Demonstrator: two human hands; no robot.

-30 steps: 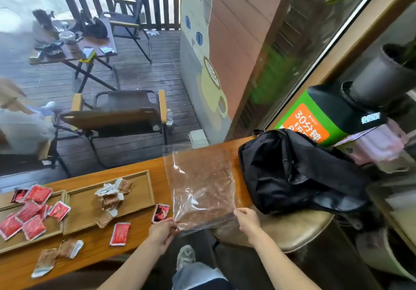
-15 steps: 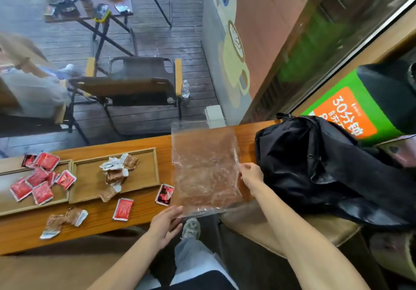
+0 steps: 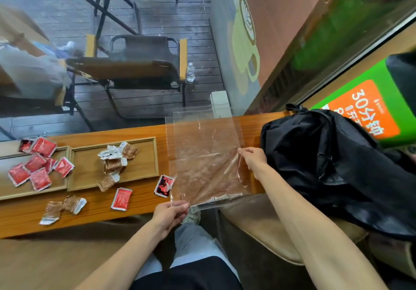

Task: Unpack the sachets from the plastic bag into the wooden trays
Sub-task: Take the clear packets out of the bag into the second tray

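An empty clear plastic bag (image 3: 203, 152) lies flat over the wooden counter (image 3: 144, 202). My left hand (image 3: 170, 214) pinches its near left corner. My right hand (image 3: 253, 158) pinches its right edge. Two wooden trays sit to the left: the left tray (image 3: 9, 190) holds several red sachets (image 3: 37, 168), the right tray (image 3: 144, 168) holds several brown and white sachets (image 3: 114, 158). Loose on the counter are a red sachet (image 3: 121, 199), a red and black sachet (image 3: 164, 185) by the bag's left edge, and brown sachets (image 3: 64, 207).
A black backpack (image 3: 333, 163) lies on a tan stool (image 3: 265, 226) right of the bag. A green and orange box (image 3: 364, 105) stands behind it. Beyond the window are a folding chair (image 3: 139, 64) and a deck.
My left hand has come back to the bag's near corner and gripped it. My right hand stays on the bag's right edge, having moved up there from the near edge a second ago.
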